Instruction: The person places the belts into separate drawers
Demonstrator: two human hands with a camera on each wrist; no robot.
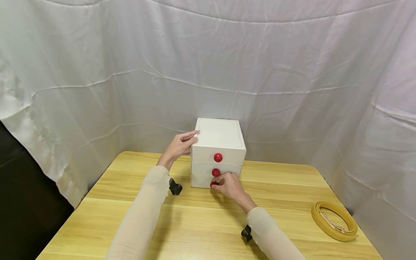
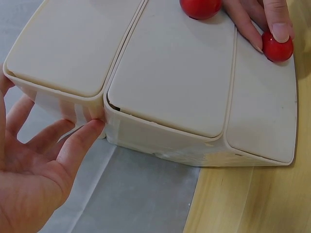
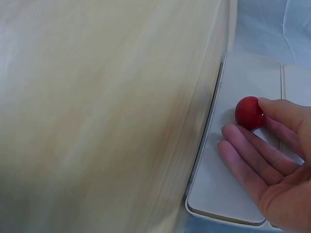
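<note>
A white three-drawer box (image 1: 219, 135) stands at the back of the wooden table (image 1: 195, 224), with a red knob on each drawer front. My left hand (image 1: 180, 144) lies with straight fingers against the box's upper left edge; the left wrist view shows its thumb (image 2: 80, 141) touching the box's corner (image 2: 104, 104). My right hand (image 1: 229, 186) is at the bottom drawer. Its thumb and forefinger pinch the lowest red knob (image 1: 212, 185) (image 3: 250, 112) (image 2: 278, 47), while its other fingers (image 3: 252, 165) lie along the drawer front (image 3: 228, 189). All drawers look closed.
A coiled tan belt (image 1: 334, 220) lies near the table's right edge. White cloth (image 1: 208, 65) hangs behind and on both sides of the table. Black wrist mounts (image 1: 175, 187) show under both sleeves. Bare tabletop stretches in front of the box.
</note>
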